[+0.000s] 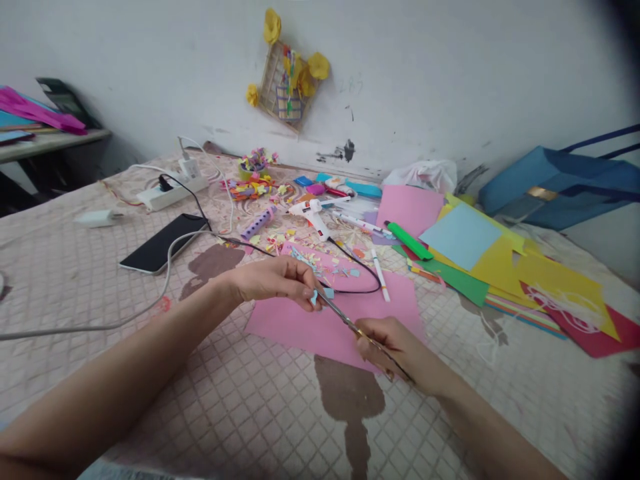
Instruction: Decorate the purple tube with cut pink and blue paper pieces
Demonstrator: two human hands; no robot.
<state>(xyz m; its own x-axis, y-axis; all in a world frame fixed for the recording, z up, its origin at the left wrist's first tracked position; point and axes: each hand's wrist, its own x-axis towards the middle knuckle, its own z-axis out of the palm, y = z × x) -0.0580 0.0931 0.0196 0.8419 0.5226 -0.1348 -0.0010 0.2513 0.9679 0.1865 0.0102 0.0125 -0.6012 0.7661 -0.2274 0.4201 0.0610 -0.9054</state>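
Note:
Over a pink sheet (300,331) on the table, my left hand (280,280) pinches a small light blue paper piece (329,293) between thumb and fingers. My right hand (393,350) is closed around a pair of scissors (351,325), whose blades point to the upper left and reach the blue piece at my left fingertips. Small blue and yellow paper scraps (345,272) lie on the pink sheet just beyond my hands. A white marker (381,275) rests on the sheet's far right part.
A white glue gun (313,217) with a black cable lies behind the hands. Left are a phone (164,244), a power strip (173,193) and a grey cable (125,325). Right are coloured sheets (467,267), a green marker (409,240) and a blue bag (555,190).

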